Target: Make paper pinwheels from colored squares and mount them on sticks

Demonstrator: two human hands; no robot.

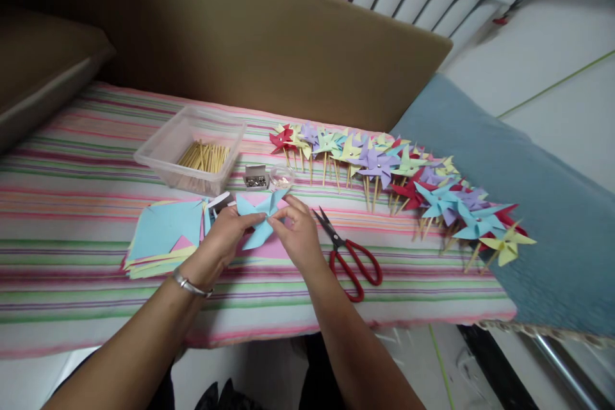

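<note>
Both hands meet on a light blue paper pinwheel (257, 238) with its blades folded toward the centre. My left hand (231, 230) is closed on its left side, the thumb lying across the paper. At the middle, the thumb and fingers of my right hand (296, 230) pinch the pinwheel; whether a small pin sits between them cannot be made out. Pink paper (271, 248) lies beneath. To the left is a stack of coloured paper squares (166, 230), blue on top. Red-handled scissors (346, 250) rest partly spread, right of my right hand.
Behind the hands stand a clear plastic box (192, 173) of wooden sticks, a small box of metal pins (256, 178) and a round clear container (281, 176). Finished pinwheels on sticks (377, 163) spread along the right of the striped cloth (91, 256). A brown board (269, 45) rises behind.
</note>
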